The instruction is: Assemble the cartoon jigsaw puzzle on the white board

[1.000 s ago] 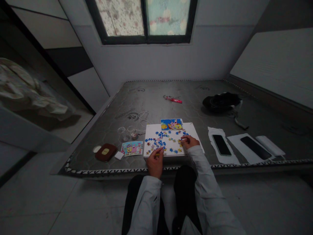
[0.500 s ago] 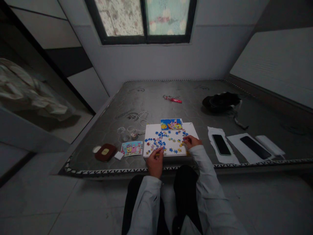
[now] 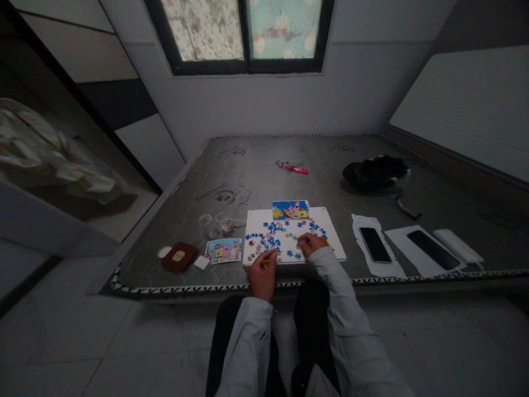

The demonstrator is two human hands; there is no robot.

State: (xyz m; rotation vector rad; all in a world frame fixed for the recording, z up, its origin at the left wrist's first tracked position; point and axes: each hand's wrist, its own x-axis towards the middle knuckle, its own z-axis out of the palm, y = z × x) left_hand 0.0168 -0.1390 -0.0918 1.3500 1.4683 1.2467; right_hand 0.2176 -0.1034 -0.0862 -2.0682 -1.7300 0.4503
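Blue, yellow and pink jigsaw pieces (image 3: pixel 270 241) lie loose over a white board (image 3: pixel 336 251) on the bed. My left hand (image 3: pixel 262 277) is at the board's front edge, thumb and fingers pinched on a small yellowish puzzle piece. Over the right half of the board, my right hand (image 3: pixel 313 244) has its fingertips closed together low among the pieces. A bit of blue shows at those fingertips, seemingly a puzzle piece. At the board's back edge lies a blue cartoon picture card (image 3: pixel 290 210).
Left of the board are a second cartoon card (image 3: pixel 223 251), clear plastic cups (image 3: pixel 209 227), a small white square (image 3: pixel 202 263) and a brown case (image 3: pixel 179 257). Two phones (image 3: pixel 374 245) on white sheets lie right. Further back are a black bag (image 3: pixel 374 173) and a red packet (image 3: pixel 293 167).
My right hand has moved left and slightly toward me, from the board's right edge to its right-middle part. My left hand has stayed in place.
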